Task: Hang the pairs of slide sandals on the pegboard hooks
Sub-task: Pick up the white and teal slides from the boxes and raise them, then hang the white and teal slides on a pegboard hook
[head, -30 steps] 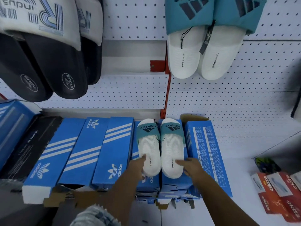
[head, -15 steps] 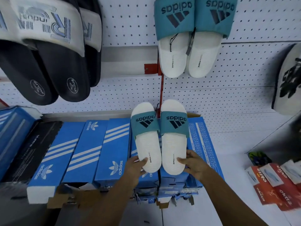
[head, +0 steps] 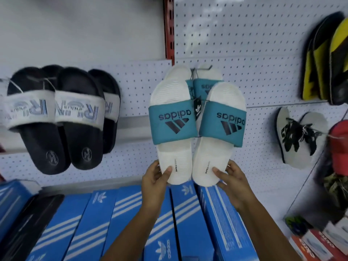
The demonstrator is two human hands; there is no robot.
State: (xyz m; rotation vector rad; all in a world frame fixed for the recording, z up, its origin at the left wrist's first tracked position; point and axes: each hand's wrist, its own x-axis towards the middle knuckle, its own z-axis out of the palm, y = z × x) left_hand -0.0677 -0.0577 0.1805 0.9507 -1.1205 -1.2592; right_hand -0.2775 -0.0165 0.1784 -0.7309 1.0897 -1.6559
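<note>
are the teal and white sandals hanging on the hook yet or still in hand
In hand. The left hand and right hand grip the heels of the teal and white sandals, held before an identical hung pair.

Behind the held teal-strapped sandals [head: 195, 127], a second matching pair [head: 202, 85] is mostly hidden, its hook unseen, while right of them the yellow-black sandals [head: 327, 61] and red cap [head: 339, 147] are cut by the frame's edge.
</note>
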